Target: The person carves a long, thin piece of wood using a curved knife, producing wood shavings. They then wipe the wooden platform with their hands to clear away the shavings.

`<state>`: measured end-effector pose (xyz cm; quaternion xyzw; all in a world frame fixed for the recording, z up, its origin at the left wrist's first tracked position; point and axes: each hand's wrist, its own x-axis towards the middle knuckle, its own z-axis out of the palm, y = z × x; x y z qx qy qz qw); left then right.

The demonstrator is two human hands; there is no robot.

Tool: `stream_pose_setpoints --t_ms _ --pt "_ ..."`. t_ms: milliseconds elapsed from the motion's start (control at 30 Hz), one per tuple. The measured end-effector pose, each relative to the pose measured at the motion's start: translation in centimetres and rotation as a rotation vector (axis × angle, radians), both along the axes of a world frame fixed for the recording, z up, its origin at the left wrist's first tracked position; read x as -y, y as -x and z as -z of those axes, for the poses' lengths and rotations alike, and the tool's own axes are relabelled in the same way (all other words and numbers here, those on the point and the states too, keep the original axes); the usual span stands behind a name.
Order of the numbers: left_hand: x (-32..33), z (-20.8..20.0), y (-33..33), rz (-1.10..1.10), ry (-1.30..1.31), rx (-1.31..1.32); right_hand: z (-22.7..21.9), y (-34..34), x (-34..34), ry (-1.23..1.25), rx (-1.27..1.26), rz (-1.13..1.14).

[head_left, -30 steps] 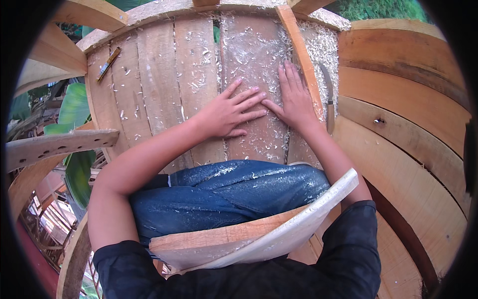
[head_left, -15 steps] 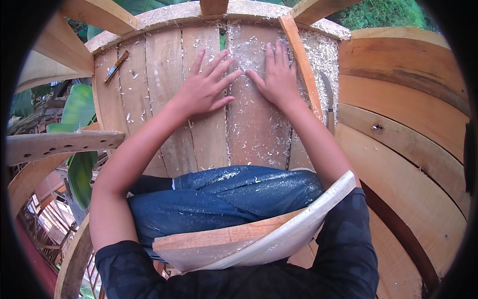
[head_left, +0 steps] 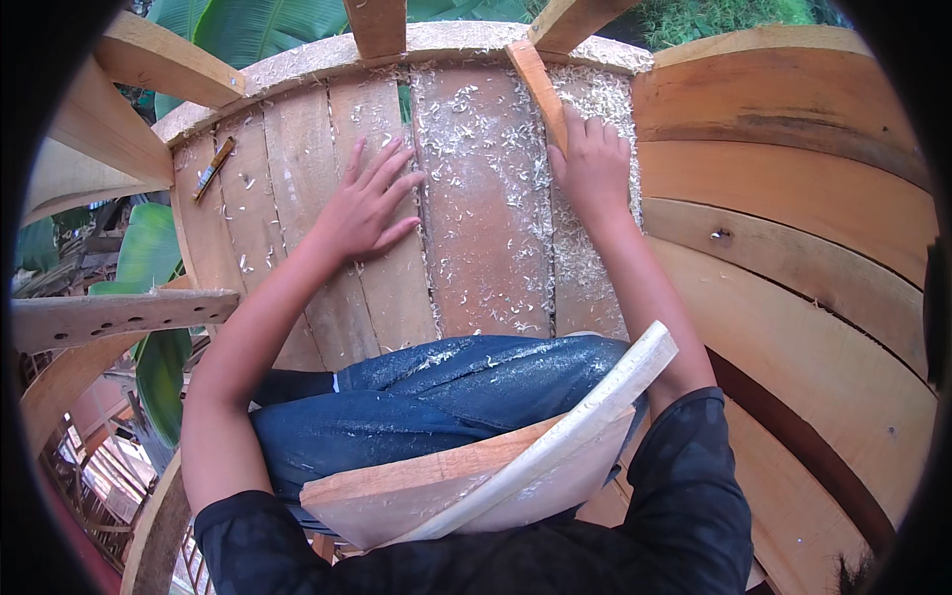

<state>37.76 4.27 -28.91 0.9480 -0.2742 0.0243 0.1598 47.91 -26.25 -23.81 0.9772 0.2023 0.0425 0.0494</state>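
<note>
My left hand [head_left: 372,203] lies with fingers spread on pale wooden boards [head_left: 377,307]. To its right is a reddish-brown plank [head_left: 486,238] sprinkled with curled wood shavings. My right hand [head_left: 597,174] is closed at a narrow orange-brown wooden strip [head_left: 537,84]. Its thumb sits along the strip's left edge and its fingers are together on the right side. That hand and wrist hide the strip's near end. A curved blade with a wooden handle, seen earlier beside the strip, is out of sight now.
A thin brown-yellow object [head_left: 214,169] lies on the boards at far left. Thick shavings [head_left: 605,89] cover the far right corner. A curved plank wall [head_left: 783,198] rises on the right. Upright beams [head_left: 377,25] stand along the far rim. A curved wooden board [head_left: 466,466] crosses before my torso.
My right hand has moved right, from lying spread on the reddish plank to the wooden strip. My left hand stays spread and sits slightly further left on the boards. The view has shifted slightly.
</note>
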Motion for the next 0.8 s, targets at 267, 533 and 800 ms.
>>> stream_pose_setpoints --t_ms 267,533,800 --pt "-0.2 0.1 0.3 -0.036 0.015 -0.030 -2.7 0.7 -0.8 -0.020 -0.216 0.181" --pt "-0.6 0.2 0.2 -0.022 0.163 0.038 -5.5 3.4 -2.8 -0.092 -0.355 0.079" --pt "-0.4 -0.3 -0.1 -0.013 0.224 0.076 -1.0 2.5 -2.3 -0.196 -0.445 0.116"
